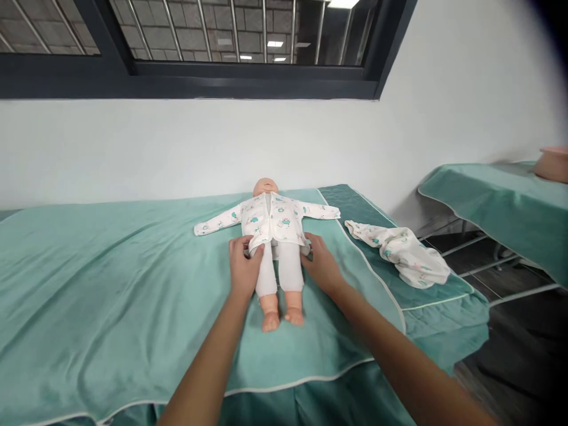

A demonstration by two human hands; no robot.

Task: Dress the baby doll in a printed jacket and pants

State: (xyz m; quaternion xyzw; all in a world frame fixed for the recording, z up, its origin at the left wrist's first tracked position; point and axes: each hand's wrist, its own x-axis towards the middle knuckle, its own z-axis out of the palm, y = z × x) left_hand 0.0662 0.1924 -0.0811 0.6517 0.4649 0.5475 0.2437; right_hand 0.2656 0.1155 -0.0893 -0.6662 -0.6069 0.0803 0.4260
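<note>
Left fingers (pixel 258 253) pinched the printed cloth jacket (pixel 285 222); right fingers (pixel 314 240) curled at its opposite edge, grip unclear, beside tubular white trousers (pixel 290 269).

Head-worn view, facing forward and down, from near above the bed (pixel 133 284), wall (pixel 155 142) beyond

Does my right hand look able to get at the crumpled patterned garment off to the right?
Probably yes; only the green cover appears between the right hand and the garment, though the fingers are at the jacket hem.
</note>
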